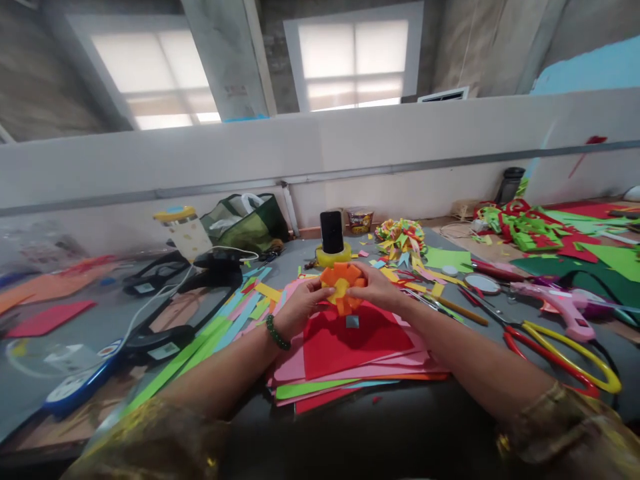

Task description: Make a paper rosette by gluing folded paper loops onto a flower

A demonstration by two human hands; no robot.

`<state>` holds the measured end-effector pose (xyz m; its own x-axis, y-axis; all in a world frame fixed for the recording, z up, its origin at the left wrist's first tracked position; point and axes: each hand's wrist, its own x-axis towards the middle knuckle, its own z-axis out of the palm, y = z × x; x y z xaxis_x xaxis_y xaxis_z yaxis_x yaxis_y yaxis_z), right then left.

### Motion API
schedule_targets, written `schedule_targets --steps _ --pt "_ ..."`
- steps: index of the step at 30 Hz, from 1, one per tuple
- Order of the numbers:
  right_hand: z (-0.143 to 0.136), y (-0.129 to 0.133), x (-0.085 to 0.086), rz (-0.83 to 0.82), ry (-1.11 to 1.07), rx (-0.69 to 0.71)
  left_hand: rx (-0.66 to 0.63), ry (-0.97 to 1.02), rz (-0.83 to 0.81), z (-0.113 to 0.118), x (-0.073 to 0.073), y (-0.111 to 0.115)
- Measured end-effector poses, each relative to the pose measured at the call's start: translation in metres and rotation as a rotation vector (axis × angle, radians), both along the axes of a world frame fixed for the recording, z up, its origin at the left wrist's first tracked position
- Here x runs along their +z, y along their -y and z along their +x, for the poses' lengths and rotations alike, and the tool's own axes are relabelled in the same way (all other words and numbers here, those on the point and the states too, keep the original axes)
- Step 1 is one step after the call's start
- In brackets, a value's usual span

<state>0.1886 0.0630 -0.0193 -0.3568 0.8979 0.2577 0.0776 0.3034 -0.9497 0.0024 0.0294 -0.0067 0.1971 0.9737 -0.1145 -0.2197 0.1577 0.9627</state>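
Orange flower [345,271], pinched at opposite sides by left hand [301,301] and right hand [379,287], petals [344,308] already ringing yellow centre [341,289]; seemingly near-formed, remaining work unclear.

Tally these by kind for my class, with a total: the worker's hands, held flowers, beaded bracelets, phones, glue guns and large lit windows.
Hands: 2 (left hand, right hand)
Held flowers: 1 (orange flower)
Beaded bracelets: 1 (green bracelet)
Phones: 1 (black phone)
Glue guns: 1 (pink glue gun)
Large lit windows: 2 (left window, right window)
Total: 8
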Motion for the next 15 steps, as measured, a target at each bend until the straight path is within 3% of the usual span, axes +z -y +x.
schedule_targets --steps 3,6,10,12,15 --pt "0.003 -0.002 0.004 -0.101 -0.160 0.039 0.030 0.016 -0.015 -0.001 0.000 -0.002" --pt "0.002 0.002 0.010 -0.172 -0.239 0.217 0.067 0.043 -0.032 0.001 0.002 -0.001" --pt "0.003 0.009 0.014 -0.180 0.038 0.336 0.138 0.089 -0.039 0.003 0.006 0.001" --pt "0.006 0.008 0.014 -0.152 0.138 0.262 0.180 0.114 -0.030 0.002 0.007 0.000" --pt "0.016 0.000 0.013 -0.074 0.055 0.030 0.225 0.143 -0.028 -0.003 0.007 -0.003"
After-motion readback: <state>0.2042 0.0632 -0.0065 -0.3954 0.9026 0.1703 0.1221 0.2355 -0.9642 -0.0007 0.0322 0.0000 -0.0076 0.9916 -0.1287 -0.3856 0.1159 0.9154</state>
